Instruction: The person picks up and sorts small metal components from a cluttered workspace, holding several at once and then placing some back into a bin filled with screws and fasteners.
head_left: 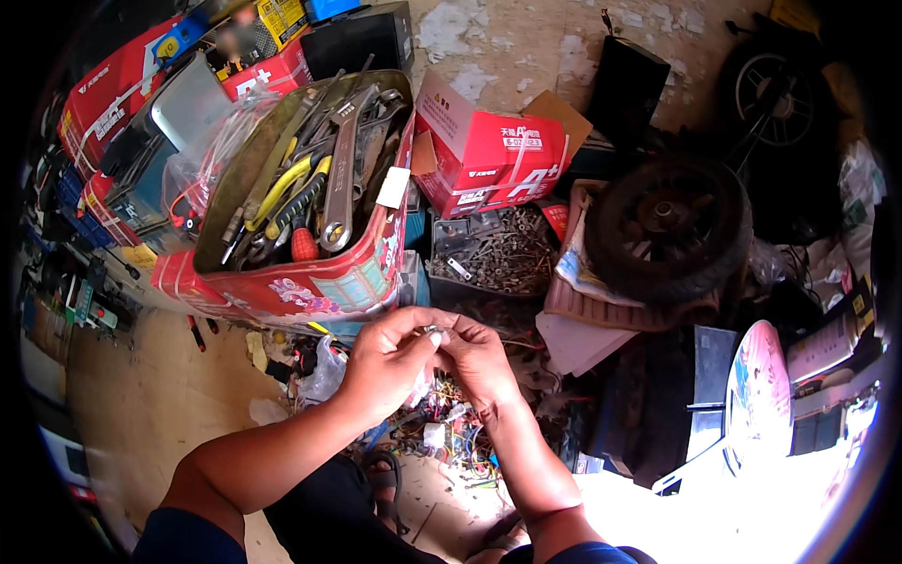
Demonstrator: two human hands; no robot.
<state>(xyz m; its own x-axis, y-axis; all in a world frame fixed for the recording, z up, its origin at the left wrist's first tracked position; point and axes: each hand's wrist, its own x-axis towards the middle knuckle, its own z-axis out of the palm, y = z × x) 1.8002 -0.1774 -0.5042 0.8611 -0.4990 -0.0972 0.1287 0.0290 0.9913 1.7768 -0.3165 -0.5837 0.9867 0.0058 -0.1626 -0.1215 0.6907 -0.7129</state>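
My left hand (383,357) and my right hand (476,355) meet in front of me, fingertips pinched together. Between them is a small metallic piece (434,330), too small to name and mostly covered by the fingers. Just beyond the hands stands a red tin (348,289) full of tools. Among these are a large adjustable wrench (342,174) and yellow-and-black handled pliers (303,195). To its right, a dark tray (498,246) holds many loose screws and nuts. Below my hands lies a tangle of coloured wires and connectors (456,428) on the floor.
A red-and-white carton (507,155) with raised flaps sits behind the screw tray. On the right, a black wheel with tyre (665,221) lies on a stack. A pink round disc (759,399) stands near bright glare. Red boxes (113,94) and a plastic bag (216,155) crowd the left.
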